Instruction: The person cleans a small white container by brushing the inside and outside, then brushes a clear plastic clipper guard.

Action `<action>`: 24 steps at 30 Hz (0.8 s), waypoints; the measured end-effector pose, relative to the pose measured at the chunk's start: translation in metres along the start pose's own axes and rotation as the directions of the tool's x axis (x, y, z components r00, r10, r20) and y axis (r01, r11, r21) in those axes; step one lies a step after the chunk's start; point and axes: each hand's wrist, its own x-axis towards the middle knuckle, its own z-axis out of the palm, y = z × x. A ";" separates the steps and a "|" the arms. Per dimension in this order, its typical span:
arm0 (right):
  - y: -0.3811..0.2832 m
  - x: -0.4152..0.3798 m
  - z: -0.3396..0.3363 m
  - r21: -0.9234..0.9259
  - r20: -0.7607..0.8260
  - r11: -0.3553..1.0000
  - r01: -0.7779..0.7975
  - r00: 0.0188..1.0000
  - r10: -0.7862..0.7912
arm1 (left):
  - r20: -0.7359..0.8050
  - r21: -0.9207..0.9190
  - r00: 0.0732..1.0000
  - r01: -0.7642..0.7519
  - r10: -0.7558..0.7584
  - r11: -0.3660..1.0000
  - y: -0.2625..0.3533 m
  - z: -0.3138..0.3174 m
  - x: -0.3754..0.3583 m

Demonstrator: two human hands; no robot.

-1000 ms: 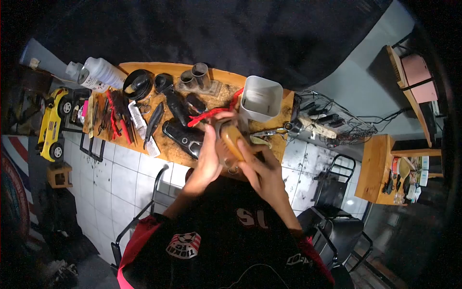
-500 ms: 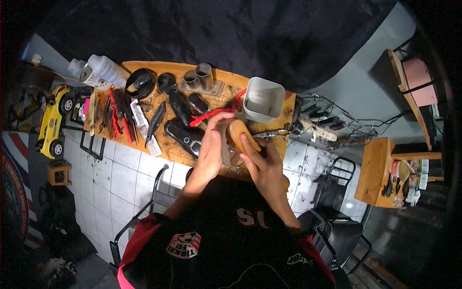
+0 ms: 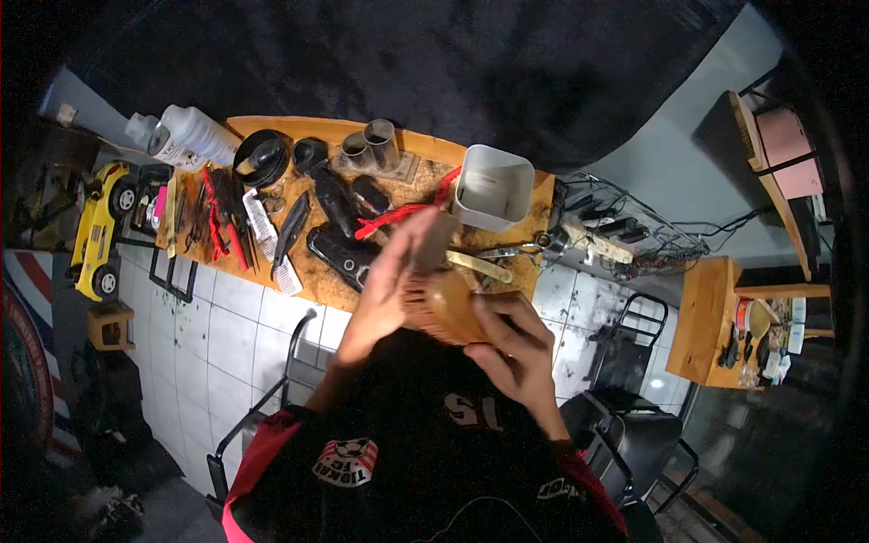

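Observation:
A wooden brush [image 3: 453, 303] with a glossy tan back is gripped by my right hand [image 3: 520, 348], its bristles turned left toward my other palm. My left hand [image 3: 385, 294] is closed around a flat, greyish-brown block [image 3: 436, 242], whose exact kind I cannot tell. The bristles overlap the lower end of that block. Just beyond the hands, scissors [image 3: 511, 251] and a pale yellowish strip [image 3: 480, 266] lie on the wooden table [image 3: 425, 172]. A black hair clipper [image 3: 339, 256] rests left of my left hand, near a red cord [image 3: 389, 220].
A white square bin [image 3: 493, 185] stands at the table's right end. Combs [image 3: 270, 237], dark cups [image 3: 380, 140], a black bowl [image 3: 262, 158] and white bottles [image 3: 199, 131] occupy the left and back. A black chair [image 3: 634, 443] stands to the right.
My right hand has brought the brush down toward my body and turned its bristles to face left. The block in my left hand now shows more fully, and the yellowish strip has come into sight.

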 end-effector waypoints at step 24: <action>0.015 0.012 -0.001 -0.093 -0.179 0.928 -0.360 0.923 0.340 | 0.153 0.265 0.988 -0.068 0.027 0.962 0.015 -0.033 -0.001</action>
